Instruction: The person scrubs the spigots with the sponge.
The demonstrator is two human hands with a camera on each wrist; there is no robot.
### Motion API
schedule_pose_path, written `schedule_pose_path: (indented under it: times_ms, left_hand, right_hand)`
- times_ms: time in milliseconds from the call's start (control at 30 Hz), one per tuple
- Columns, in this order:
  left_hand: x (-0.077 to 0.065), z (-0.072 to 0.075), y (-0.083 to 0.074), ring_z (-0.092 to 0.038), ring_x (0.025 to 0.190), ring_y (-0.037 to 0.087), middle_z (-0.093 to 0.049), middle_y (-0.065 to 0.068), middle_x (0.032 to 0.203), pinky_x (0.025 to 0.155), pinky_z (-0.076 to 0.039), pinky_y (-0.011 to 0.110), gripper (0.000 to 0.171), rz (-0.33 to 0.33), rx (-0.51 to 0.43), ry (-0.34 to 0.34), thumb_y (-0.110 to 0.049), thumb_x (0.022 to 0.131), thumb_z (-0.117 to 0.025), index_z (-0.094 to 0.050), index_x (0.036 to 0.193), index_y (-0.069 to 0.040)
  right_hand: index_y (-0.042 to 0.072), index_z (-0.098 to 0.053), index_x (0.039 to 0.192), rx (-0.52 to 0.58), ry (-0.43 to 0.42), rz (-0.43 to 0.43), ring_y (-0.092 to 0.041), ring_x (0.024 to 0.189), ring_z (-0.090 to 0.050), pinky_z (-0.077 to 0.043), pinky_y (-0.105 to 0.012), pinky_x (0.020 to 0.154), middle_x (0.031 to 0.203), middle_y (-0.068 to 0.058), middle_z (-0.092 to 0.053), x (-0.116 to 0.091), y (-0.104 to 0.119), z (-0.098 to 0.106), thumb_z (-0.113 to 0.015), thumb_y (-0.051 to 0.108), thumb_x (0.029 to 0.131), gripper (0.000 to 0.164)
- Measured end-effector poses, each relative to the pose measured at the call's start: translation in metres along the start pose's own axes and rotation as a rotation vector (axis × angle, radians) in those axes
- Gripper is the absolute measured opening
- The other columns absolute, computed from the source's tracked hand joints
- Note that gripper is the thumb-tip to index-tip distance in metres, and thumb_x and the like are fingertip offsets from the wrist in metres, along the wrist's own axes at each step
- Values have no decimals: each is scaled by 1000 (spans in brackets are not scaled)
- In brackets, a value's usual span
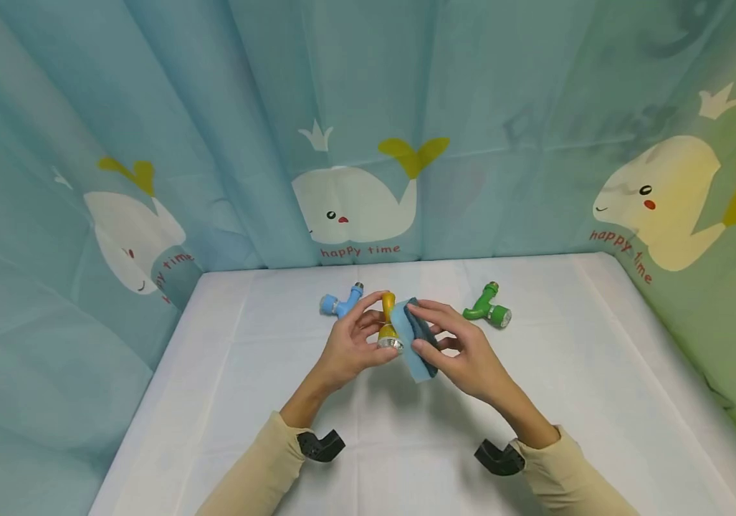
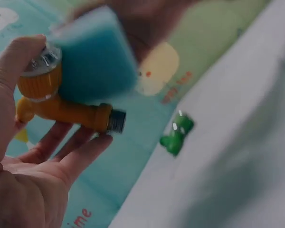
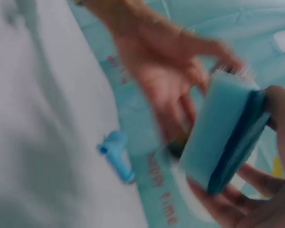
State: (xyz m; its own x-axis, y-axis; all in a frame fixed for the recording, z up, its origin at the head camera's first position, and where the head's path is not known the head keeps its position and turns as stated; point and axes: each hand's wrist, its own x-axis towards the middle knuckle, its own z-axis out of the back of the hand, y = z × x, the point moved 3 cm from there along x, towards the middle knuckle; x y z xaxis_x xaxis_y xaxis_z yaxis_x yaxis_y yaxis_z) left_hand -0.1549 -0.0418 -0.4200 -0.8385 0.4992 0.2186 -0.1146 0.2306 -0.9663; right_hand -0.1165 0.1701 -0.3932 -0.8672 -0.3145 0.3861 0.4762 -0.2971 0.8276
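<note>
My left hand (image 1: 356, 344) grips a yellow faucet (image 2: 69, 111) with a clear, shiny knob; the thumb lies on the knob and the fingers curl under the threaded end. In my right hand (image 1: 461, 349) is a two-layer sponge (image 3: 223, 133), light blue on one side and dark blue on the other, pinched between thumb and fingers. The sponge's light side faces the faucet and overlaps it in the left wrist view. Both are held above the table. From the right wrist, the sponge hides most of the faucet.
On the white table (image 1: 264, 401), a blue faucet (image 1: 342, 301) lies behind my left hand and a green faucet (image 1: 488, 307) lies beyond my right hand. A blue-green curtain (image 1: 213, 143) with printed whales borders the table's back and sides.
</note>
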Motion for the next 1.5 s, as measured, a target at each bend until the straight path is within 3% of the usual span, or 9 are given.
schedule_pose_path:
  times_ms: [133,300,500,700,900,1100,1233,1333,1500]
  left_hand:
    - [2,1,-3,-59,116,25,-55,20,125,92,-58,34,88,-10,17,14,-7,83,-85,-38,157,-8]
    - [3,1,-6,-58,113,25,-55,18,122,94,-58,36,88,-31,75,40,-2,82,-86,-40,157,-8]
    - [1,3,-8,-58,114,27,-55,19,123,96,-57,38,89,-32,82,48,1,79,-86,-42,156,-11]
    - [3,5,-8,-58,116,28,-55,18,124,98,-56,41,91,-62,103,50,5,78,-86,-44,155,-14]
    - [-3,6,-10,-56,116,28,-51,20,123,98,-56,40,92,-62,-3,36,2,77,-88,-42,156,-8]
    - [-4,6,-10,-55,117,28,-51,19,124,98,-56,41,95,-97,-40,49,0,76,-90,-40,156,-7]
    - [-4,8,-10,-53,117,28,-49,19,126,99,-55,39,96,-89,-88,33,-2,76,-91,-40,156,-8]
    - [-4,10,-6,-54,118,27,-50,19,126,98,-56,38,93,-84,-52,31,1,77,-89,-41,156,-8]
    - [-3,13,-1,-55,121,29,-52,22,126,98,-56,41,93,-117,7,49,-2,77,-90,-41,156,-7]
  right_hand:
    - [15,-63,141,-92,-15,-28,-23,96,-66,-60,-29,75,146,-10,-56,0,-6,8,-75,11,95,47]
    - [15,-64,141,-22,-14,39,-27,102,-65,-61,-31,75,147,-10,-55,4,4,11,-75,7,94,49]
    - [17,-68,137,-200,14,65,-29,107,-67,-61,-34,72,145,-13,-56,6,-2,11,-79,11,91,47]
    - [17,-66,140,-85,28,79,-26,108,-66,-61,-32,72,149,-10,-53,7,3,8,-77,10,92,50]
    - [16,-67,137,-186,24,9,-26,104,-68,-61,-30,71,144,-14,-57,4,-13,1,-78,14,93,46]
    - [18,-62,143,-39,-49,-17,-28,101,-67,-62,-32,74,149,-9,-54,9,1,-2,-74,14,96,49]
    - [15,-65,140,-162,1,-14,-26,103,-67,-60,-31,72,145,-14,-56,13,-2,-3,-76,16,95,47]
    - [16,-66,138,-196,-25,-4,-23,95,-67,-59,-30,69,141,-13,-60,18,-2,2,-78,14,93,46]
    - [17,-63,143,-75,-1,22,-25,95,-66,-60,-31,69,146,-11,-56,26,6,-3,-74,15,96,48]
